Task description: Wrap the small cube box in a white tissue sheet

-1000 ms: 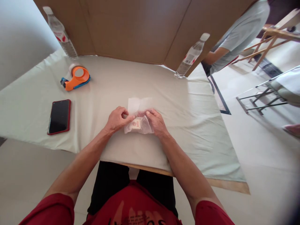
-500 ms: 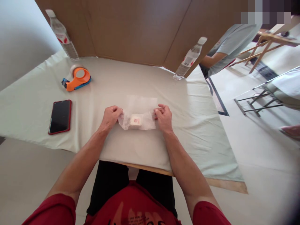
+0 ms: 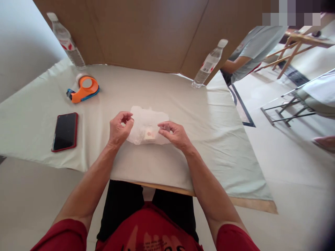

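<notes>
A small whitish block with a faint reddish round mark (image 3: 150,134) rests on a crumpled translucent white sheet (image 3: 142,118) near the front of the table. The sheet's near edge bunches around the block. At the sheet's left edge is my left hand (image 3: 119,129), fingers curled, with a small gap between thumb and fingertips. My right hand (image 3: 175,134) hovers over the sheet's right side, just right of the block, thumb and fingers apart. Neither hand visibly grips the sheet.
An orange tape dispenser (image 3: 86,90) and a red-cased phone (image 3: 65,131) lie to the left on the cloth-covered table (image 3: 222,150). Water bottles (image 3: 66,42) (image 3: 209,64) stand before a cardboard panel (image 3: 146,35). Beyond it, at right, a person's grey sleeve (image 3: 264,45) shows.
Both hands have let go of the sheet's sides. My right hand has moved left toward the block; my left shifted slightly left and away from me. The sheet has spread out flatter.
</notes>
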Demonstrator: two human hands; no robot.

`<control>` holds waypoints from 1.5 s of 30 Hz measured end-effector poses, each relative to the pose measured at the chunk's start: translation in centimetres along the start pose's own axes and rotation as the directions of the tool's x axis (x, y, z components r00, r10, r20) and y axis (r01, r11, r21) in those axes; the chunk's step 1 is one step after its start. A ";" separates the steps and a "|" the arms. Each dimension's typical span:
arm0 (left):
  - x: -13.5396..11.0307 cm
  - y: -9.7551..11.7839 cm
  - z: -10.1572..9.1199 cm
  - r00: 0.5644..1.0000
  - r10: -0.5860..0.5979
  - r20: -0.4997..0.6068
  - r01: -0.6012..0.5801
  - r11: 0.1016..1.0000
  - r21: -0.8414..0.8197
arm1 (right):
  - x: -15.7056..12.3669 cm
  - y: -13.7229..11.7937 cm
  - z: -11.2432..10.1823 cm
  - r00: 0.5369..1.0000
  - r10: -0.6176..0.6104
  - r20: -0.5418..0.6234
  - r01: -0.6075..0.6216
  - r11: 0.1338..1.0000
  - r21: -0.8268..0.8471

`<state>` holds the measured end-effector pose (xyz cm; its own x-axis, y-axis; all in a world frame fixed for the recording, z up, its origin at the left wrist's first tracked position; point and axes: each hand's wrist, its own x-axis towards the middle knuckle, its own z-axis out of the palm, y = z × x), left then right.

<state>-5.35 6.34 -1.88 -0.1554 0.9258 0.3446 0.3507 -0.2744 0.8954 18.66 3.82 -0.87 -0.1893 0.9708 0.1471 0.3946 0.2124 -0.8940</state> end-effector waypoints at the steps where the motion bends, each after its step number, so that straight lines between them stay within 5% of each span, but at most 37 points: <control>1: -0.1 0.1 -0.1 0.998 -0.002 0.065 0.004 1.000 -0.030 | -0.1 -0.4 -0.4 0.995 -0.001 0.104 -0.006 0.998 0.065; 3: -0.2 0.4 -0.2 0.978 -0.028 0.207 0.052 0.992 -0.113 | -0.3 -1.1 -0.9 0.916 -0.021 0.402 -0.050 0.985 0.165; 5: -0.2 0.6 -0.2 0.941 -0.065 0.332 0.130 0.976 -0.176 | -0.5 -1.6 -1.0 0.739 -0.023 0.673 -0.126 0.977 0.172; 7: -0.1 0.6 -0.2 0.896 -0.126 0.425 0.212 0.964 -0.162 | -0.5 -1.7 -0.9 0.602 0.023 0.798 -0.196 0.973 0.120; 8: -0.1 0.6 -0.3 0.874 -0.164 0.457 0.244 0.962 -0.121 | -0.5 -1.6 -0.8 0.593 0.055 0.804 -0.222 0.970 0.097; 10: -0.1 0.3 -0.3 0.839 -0.221 0.498 0.262 0.965 -0.014 | -0.4 -1.3 -0.7 0.684 0.099 0.723 -0.239 0.967 0.093; 13: -0.1 -0.1 -0.2 0.824 -0.189 0.534 0.161 0.982 0.098 | -0.3 -0.7 -0.7 0.921 0.087 0.379 -0.144 0.982 0.125; 15: -0.2 -0.3 -0.1 0.826 -0.125 0.550 0.060 0.989 0.135 | -0.2 -0.3 -0.4 0.987 0.006 0.161 -0.017 0.998 0.068; 19: -0.2 -0.5 0.2 0.828 -0.049 0.559 -0.080 0.976 0.204 | -0.1 0.7 1.5 0.967 -0.155 0.202 0.183 0.974 -0.132; 22: -0.2 -0.6 0.3 0.826 -0.046 0.561 -0.116 0.962 0.249 | 0.2 1.2 2.3 0.966 -0.146 0.214 0.197 0.950 -0.240; 27: -0.4 -0.9 0.3 0.831 -0.016 0.557 -0.158 0.952 0.263 | 1.0 2.6 -2.1 0.987 -0.042 -0.157 -0.010 0.948 -0.317; 32: -0.5 -1.0 0.5 0.848 0.011 0.530 -0.174 0.950 0.259 | 1.1 5.5 -7.1 0.882 0.095 -0.462 -0.356 0.776 -0.520; 35: -0.4 -1.1 0.5 0.883 0.020 0.469 -0.174 0.942 0.288 | 0.9 5.5 -7.0 0.831 0.008 -0.557 -0.372 0.752 -0.544; 37: -0.1 -1.3 0.4 0.929 0.019 0.371 -0.158 0.924 0.348 | 0.9 4.6 -6.0 0.829 -0.079 -0.554 -0.283 0.794 -0.538; 40: 0.3 -1.6 0.1 0.976 -0.034 0.217 -0.074 0.878 0.473 | 1.0 3.2 -4.3 0.917 -0.016 -0.399 -0.196 0.854 -0.483; 45: 0.6 -1.2 -0.4 0.960 -0.222 0.168 0.079 0.797 0.599 | 0.8 2.9 -1.7 0.969 0.137 -0.208 -0.226 0.831 -0.507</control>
<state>-6.20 7.09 -2.64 -0.0715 0.9938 0.0848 0.8202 0.0103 0.5720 21.17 5.41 -2.58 0.0574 0.9925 0.1082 0.8271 0.0134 -0.5619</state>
